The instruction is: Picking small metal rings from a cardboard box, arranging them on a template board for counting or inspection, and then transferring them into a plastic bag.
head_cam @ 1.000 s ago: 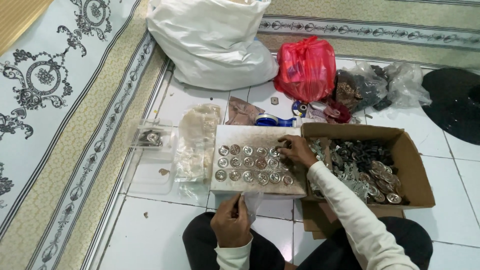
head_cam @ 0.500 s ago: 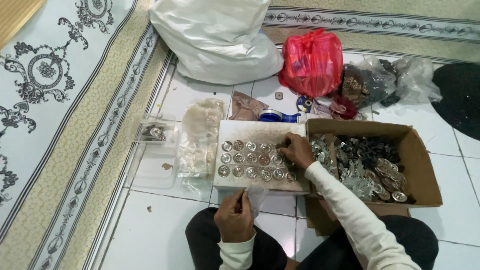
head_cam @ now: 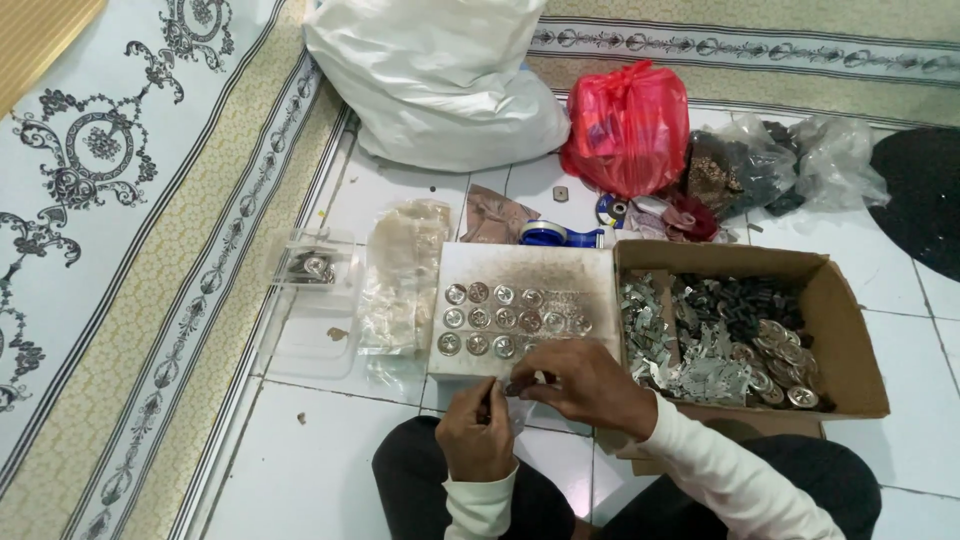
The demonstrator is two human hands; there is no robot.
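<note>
white sack at top, cardboard box of metal parts right, white board with round metal discs — right hand and left hand pinch one small disc together at the board's near edge.

A big white sack lies at the top of the tiled floor, with a red plastic bag just beside it and clear bags of dark bits further right. A blue tape dispenser sits near a brown scrap, and a clear plastic tray lies to the left next to a heap of clear wrappers. A patterned rug borders the tiles on the left, and a dark round mat shows at the right edge.
</note>
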